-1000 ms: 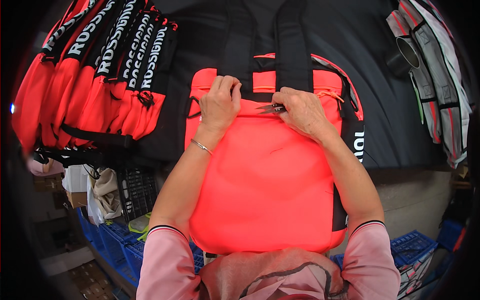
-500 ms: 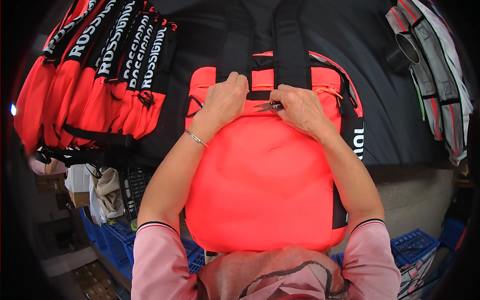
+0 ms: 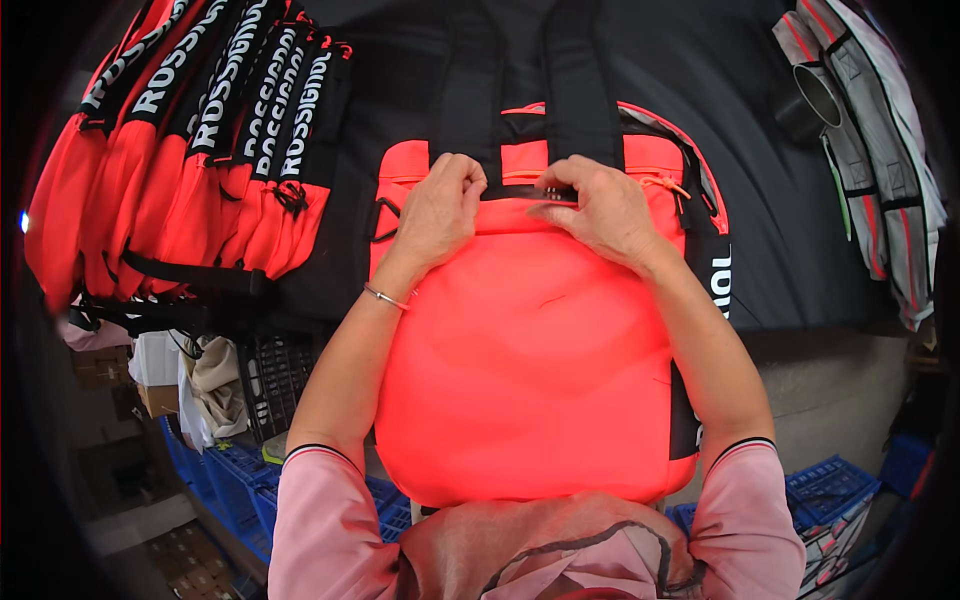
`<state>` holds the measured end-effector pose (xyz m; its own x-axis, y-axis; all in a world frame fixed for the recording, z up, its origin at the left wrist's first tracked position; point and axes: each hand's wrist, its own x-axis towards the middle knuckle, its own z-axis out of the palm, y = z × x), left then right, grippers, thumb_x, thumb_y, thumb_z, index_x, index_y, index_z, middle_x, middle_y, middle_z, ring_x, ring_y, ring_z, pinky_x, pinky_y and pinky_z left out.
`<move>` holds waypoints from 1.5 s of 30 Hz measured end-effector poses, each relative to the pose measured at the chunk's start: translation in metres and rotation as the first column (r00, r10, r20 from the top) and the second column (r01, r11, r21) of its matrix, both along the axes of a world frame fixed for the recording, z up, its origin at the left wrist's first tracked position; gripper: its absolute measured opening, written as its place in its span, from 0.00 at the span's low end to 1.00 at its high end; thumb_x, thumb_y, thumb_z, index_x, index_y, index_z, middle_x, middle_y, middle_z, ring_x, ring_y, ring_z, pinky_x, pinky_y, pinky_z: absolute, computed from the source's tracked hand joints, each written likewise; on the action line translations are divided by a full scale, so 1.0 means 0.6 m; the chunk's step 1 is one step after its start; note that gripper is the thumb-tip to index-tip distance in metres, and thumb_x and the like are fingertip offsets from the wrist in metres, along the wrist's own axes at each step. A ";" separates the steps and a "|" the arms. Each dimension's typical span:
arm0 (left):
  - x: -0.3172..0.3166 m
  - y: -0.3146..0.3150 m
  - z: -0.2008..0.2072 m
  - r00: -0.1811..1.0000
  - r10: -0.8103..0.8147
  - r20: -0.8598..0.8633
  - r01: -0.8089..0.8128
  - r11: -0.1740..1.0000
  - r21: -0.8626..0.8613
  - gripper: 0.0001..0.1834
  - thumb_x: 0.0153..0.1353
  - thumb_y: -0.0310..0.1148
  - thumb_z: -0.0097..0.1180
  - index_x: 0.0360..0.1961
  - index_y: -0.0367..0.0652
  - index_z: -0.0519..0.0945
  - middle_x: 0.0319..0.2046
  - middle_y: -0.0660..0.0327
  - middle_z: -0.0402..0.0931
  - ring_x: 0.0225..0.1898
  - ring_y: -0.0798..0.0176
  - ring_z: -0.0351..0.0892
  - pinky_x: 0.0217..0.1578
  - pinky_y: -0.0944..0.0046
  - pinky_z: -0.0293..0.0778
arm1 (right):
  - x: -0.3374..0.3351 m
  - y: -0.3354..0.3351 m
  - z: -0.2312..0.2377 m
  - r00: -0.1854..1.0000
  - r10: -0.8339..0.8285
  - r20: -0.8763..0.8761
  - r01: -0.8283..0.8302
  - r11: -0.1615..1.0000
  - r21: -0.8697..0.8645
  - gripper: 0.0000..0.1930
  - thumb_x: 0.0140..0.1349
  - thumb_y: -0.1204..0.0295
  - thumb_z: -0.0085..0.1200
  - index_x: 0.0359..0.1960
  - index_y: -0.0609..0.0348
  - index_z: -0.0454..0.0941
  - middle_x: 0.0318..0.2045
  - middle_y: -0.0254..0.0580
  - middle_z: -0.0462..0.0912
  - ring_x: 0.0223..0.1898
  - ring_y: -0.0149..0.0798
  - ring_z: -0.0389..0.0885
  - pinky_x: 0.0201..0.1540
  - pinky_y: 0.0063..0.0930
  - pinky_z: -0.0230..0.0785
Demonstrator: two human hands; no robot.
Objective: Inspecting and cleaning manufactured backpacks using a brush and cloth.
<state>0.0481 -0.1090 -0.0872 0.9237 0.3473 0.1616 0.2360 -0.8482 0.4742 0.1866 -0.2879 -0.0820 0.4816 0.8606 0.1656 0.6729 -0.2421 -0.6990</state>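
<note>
Two hands: both rest on the upper front of one coral-red backpack [image 3: 530, 370].
Change since earlier frame: left hand [image 3: 440, 205] now sits higher, fingers curled over the black top edge; right hand [image 3: 600, 210] stays at much the same spot.
Left hand: fingers bent and closed, gripping the backpack fabric just below the black straps [image 3: 520, 70].
Right hand: fingers narrow, pinching a small dark metal tool [image 3: 553, 194] at the seam; exact kind cannot be told.
Gap between hands: small, both on the same seam line.
Backpack position: flat under both hands, reaching down to the person's chest.
Left of left hand: stack of red bags [image 3: 190, 150].
Far right of right hand: grey striped bags [image 3: 880, 150].
</note>
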 end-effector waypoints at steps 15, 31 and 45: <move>0.002 -0.018 -0.015 0.989 -0.019 0.144 -0.015 0.974 0.227 0.05 0.61 0.27 0.57 0.34 0.39 0.74 0.34 0.54 0.71 0.33 0.49 0.78 0.31 0.52 0.74 | -0.002 0.050 0.030 0.972 -0.129 -0.196 0.130 0.991 -0.009 0.18 0.65 0.59 0.56 0.40 0.66 0.78 0.30 0.44 0.81 0.32 0.42 0.80 0.36 0.35 0.72; 0.001 -0.016 -0.018 0.993 0.005 0.118 -0.020 0.992 0.125 0.06 0.60 0.25 0.55 0.35 0.39 0.70 0.34 0.54 0.68 0.34 0.47 0.77 0.31 0.50 0.73 | -0.030 0.050 -0.026 0.873 -0.116 0.473 0.071 0.991 0.111 0.12 0.55 0.64 0.64 0.31 0.57 0.77 0.27 0.36 0.76 0.34 0.39 0.78 0.34 0.36 0.71; -0.001 -0.017 -0.019 0.989 0.016 0.149 -0.034 0.992 0.120 0.06 0.61 0.25 0.54 0.36 0.38 0.70 0.34 0.52 0.69 0.35 0.45 0.77 0.32 0.50 0.74 | -0.029 0.055 -0.030 0.874 -0.117 0.471 0.068 0.990 0.120 0.12 0.54 0.63 0.65 0.29 0.57 0.79 0.26 0.35 0.77 0.32 0.39 0.78 0.34 0.35 0.71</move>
